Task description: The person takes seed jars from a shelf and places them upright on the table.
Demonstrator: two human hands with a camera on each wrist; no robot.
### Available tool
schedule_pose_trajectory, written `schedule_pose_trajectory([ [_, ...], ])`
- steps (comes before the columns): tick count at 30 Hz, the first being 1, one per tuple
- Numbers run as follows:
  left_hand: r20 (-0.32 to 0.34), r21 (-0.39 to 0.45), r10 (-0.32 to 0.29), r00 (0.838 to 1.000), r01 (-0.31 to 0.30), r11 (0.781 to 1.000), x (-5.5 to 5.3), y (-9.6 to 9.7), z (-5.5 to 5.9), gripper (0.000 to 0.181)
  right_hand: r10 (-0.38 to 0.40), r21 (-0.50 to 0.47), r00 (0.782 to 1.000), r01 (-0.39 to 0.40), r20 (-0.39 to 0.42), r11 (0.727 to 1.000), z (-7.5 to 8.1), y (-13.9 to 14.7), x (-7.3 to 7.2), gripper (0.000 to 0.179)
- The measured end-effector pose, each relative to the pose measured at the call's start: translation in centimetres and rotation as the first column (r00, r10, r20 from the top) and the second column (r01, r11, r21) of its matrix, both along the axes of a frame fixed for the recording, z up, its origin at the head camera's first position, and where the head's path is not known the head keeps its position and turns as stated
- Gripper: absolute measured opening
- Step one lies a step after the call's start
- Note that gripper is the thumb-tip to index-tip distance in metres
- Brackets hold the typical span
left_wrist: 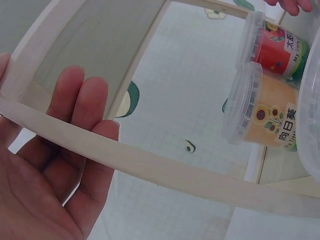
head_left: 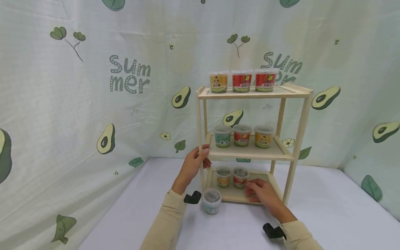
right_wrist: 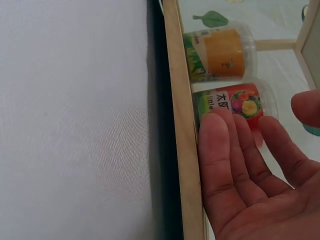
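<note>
L hand (head_left: 191, 166) is at the rack's front-left post (head_left: 199, 121), fingers bent loosely round it just below the mid tier (head_left: 243, 152); can't tell how firm the hold is. R hand (head_left: 264, 194) is over the R side of the bottom tier (head_left: 232, 193), holding nothing, fingers lightly bent, thumb apart, tips right by the btm red cup (head_left: 240, 178); can't tell if touching. Btm yellow cup (head_left: 223, 178) is just L of that one. Blue cup (head_left: 211, 202) is on the counter (head_left: 240, 229), in front of the rack's L corner, near L wrist. Mid tier: teal cup (head_left: 222, 137), red cup (head_left: 242, 136), yellow cup (head_left: 264, 137). Top tier (head_left: 289, 90): 1 yellow cup (head_left: 218, 83) + 2 red cups (head_left: 242, 83). Curtain (head_left: 93, 111) behind. Status, my read: top + mid done w/ 3 each, btm has 2, so approx 8 of 9 placed; blue one's prob the only one left. Views: only head cam gets all tiers. L wrist cam shows fingertips past the post, plus the btm yellow's sunflower label up close. R wrist cam gives the thumb-finger gap + flower pic on btm red, neither readable from head; no blue cup there.
</note>
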State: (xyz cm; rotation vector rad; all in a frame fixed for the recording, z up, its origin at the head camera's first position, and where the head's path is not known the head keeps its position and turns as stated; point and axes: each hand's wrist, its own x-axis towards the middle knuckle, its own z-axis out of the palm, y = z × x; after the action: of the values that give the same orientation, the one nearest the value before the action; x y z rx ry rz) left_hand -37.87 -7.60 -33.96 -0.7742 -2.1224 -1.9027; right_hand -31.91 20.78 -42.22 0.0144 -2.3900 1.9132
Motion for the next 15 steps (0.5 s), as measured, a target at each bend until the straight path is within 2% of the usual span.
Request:
schedule_pose_trajectory([
  [13,0.010,-0.002,-0.010,1.000,0.010,1.000,-0.03,-0.16,0.03,0.051,-0.035,0.035,0.999,0.035,0.012,0.999,0.29,0.37,-0.60,0.043],
  [15,0.013,-0.002,-0.017,1.000,0.017,1.000,0.36,-0.10,0.37,0.051,-0.034,0.042,0.999,0.034,0.004,0.999,0.31,0.41,-0.78,0.045],
])
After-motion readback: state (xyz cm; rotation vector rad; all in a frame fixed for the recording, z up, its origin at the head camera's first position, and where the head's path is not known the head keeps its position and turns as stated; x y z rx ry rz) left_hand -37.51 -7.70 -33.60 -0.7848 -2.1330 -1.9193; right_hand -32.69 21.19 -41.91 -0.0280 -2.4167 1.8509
